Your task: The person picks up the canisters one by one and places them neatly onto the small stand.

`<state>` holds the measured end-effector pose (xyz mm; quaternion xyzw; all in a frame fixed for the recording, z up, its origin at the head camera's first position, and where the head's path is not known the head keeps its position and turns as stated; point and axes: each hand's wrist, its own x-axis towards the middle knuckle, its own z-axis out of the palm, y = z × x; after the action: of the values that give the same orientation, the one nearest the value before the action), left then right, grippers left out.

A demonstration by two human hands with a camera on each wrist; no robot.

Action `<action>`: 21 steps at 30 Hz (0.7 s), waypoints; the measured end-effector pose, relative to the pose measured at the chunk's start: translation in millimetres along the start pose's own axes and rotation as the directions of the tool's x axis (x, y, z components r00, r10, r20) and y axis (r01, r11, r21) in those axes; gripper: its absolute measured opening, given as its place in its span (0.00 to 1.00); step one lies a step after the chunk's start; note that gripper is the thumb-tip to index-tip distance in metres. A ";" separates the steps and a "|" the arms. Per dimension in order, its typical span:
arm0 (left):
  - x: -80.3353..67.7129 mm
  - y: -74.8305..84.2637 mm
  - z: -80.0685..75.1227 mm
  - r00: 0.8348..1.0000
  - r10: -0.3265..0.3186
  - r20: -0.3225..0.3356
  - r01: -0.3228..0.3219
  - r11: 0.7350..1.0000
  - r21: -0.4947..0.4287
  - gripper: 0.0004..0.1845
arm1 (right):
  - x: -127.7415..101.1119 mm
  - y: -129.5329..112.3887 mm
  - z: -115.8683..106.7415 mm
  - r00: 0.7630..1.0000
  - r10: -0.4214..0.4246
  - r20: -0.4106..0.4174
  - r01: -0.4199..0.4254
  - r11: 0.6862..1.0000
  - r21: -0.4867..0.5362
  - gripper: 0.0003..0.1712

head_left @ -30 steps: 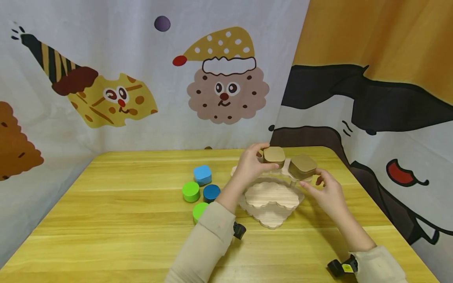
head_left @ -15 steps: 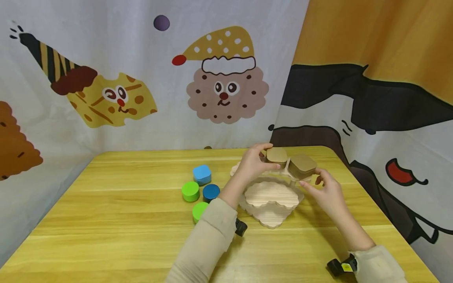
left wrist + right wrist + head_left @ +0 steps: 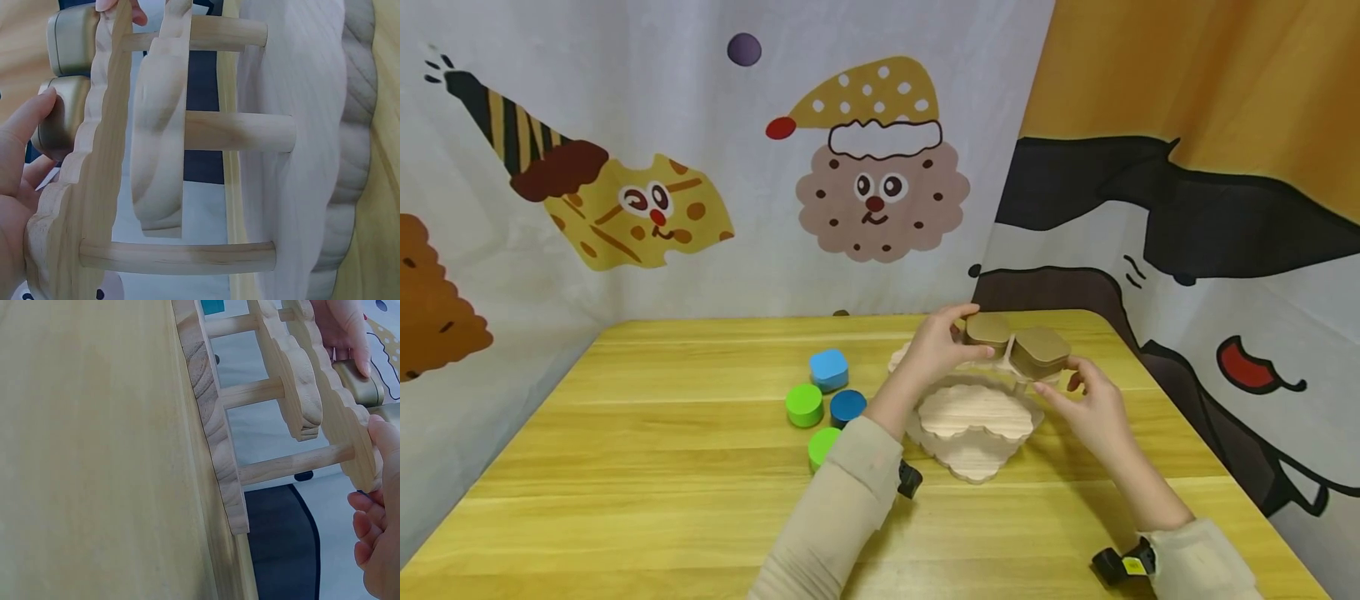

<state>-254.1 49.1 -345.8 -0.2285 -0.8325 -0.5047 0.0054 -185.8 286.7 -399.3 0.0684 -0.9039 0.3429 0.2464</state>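
Left hand (image 3: 934, 350) pinches a gold box (image 3: 987, 329) between thumb and fingers, set on the top tier of a wooden stand (image 3: 973, 417). Right hand (image 3: 1093, 408) grips a second gold box (image 3: 1040, 352) just beside the first, same tier. Left of the left forearm on the surface (image 3: 647, 450): blue and green tins (image 3: 827, 392).

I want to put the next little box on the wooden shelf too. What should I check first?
1. Left hand holds a gold box on the top tier: ok.
2. Right hand holds the other gold box: ok.
3. Both boxes sit flat: cannot tell.
4. Wooden stand is upright on the table: ok.
5. Middle tier bare: ok.
6. A hand free for the coloured boxes: not ok.
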 end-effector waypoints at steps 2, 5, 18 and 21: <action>-1.4 -0.4 -1.0 1.000 -0.003 -0.002 0.003 1.000 -0.014 0.38 | -0.1 0.5 0.9 1.000 0.001 0.001 -0.001 1.000 0.001 0.26; -5.9 0.0 -4.2 1.000 -0.010 -0.017 0.009 0.998 -0.055 0.39 | 0.1 0.4 1.6 1.000 -0.001 0.001 0.001 1.000 0.004 0.26; -50.9 21.5 -38.1 0.990 0.099 -0.101 -0.111 0.987 -0.114 0.36 | 0.6 -1.4 0.3 1.000 0.006 0.005 -0.006 1.000 0.000 0.25; -63.4 25.1 -47.7 0.988 0.108 -0.109 -0.120 0.986 -0.111 0.36 | -0.1 -0.8 0.0 1.000 0.007 0.006 -0.007 1.000 -0.003 0.26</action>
<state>-198.2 -5.1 -316.6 -0.2497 -0.7855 -0.5626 0.0637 -185.5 286.1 -399.0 0.0660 -0.9053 0.3423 0.2427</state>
